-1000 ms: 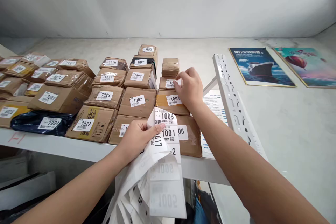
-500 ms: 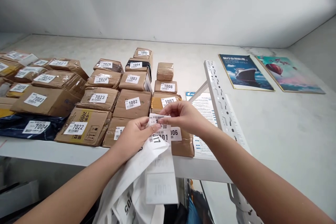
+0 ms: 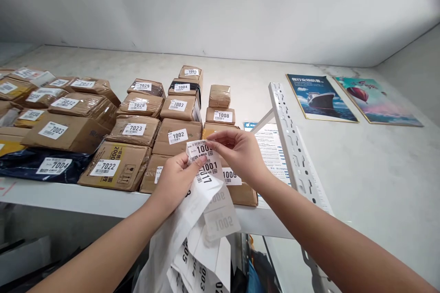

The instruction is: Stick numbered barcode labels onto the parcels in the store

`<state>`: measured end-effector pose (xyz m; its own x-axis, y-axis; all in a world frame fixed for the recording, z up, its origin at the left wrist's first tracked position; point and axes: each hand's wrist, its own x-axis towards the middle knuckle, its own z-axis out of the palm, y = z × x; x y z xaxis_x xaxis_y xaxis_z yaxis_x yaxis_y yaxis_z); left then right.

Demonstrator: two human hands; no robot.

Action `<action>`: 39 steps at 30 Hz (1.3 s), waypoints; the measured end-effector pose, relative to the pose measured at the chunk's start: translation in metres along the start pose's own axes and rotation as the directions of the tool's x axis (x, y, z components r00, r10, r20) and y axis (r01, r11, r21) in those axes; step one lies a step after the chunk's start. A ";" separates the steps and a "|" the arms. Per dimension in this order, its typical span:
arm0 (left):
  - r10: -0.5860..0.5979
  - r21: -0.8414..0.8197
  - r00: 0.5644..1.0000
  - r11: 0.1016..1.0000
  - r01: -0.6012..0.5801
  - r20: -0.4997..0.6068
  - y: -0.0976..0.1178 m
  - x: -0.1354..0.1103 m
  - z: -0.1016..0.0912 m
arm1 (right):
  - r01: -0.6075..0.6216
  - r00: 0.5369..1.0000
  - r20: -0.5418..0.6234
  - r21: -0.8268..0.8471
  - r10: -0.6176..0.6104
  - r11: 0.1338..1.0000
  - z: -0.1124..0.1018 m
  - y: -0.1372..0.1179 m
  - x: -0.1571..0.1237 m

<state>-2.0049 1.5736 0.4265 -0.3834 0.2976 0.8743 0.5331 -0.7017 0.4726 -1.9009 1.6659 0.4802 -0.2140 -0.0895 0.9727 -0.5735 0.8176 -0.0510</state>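
My left hand [image 3: 177,181] is closed on a long strip of printed barcode labels [image 3: 202,192], thumb on top, in front of the parcels. The strip hangs below it in several folds, some of them showing only their backs. My right hand [image 3: 240,153] pinches the upper right corner of the top label, whose last digit is partly covered by the fingers. Just behind my hands stand a box labelled 1006 [image 3: 249,196] and a box labelled 1008 [image 3: 211,116]. A small taped box [image 3: 220,95] on top of that stack shows no label.
Several numbered cardboard parcels [image 3: 137,139] stand stacked on a white shelf [image 3: 103,200]. A dark blue bag labelled 7004 [image 3: 20,162] lies at the left. A perforated metal upright [image 3: 287,132] rises to the right, near a printed notice [image 3: 268,142] and two wall posters [image 3: 323,100].
My right fingers have shifted up to the top label's corner, and more of its print shows. The hanging strip has swung and lies differently folded. The view has moved slightly.
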 end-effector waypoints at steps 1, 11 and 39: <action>0.007 0.022 0.999 1.000 -0.006 -0.032 0.001 0.001 0.000 | 0.052 0.999 -0.014 -0.027 -0.052 0.998 0.002 0.001 0.000; -0.017 -0.038 0.999 0.999 0.016 -0.036 0.006 -0.001 0.000 | 0.231 0.900 -0.275 -0.357 -0.339 0.905 -0.002 -0.001 0.095; -0.255 -0.154 0.966 0.953 0.260 0.052 -0.016 -0.062 -0.025 | 0.095 0.910 -0.255 -0.641 -0.328 0.762 -0.015 -0.005 0.109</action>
<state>-2.0084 1.5498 0.3620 -0.4670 0.4998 0.7294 0.2925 -0.6912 0.6609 -1.9101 1.6606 0.5898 0.1945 -0.2047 0.9593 0.0490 0.9788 0.1989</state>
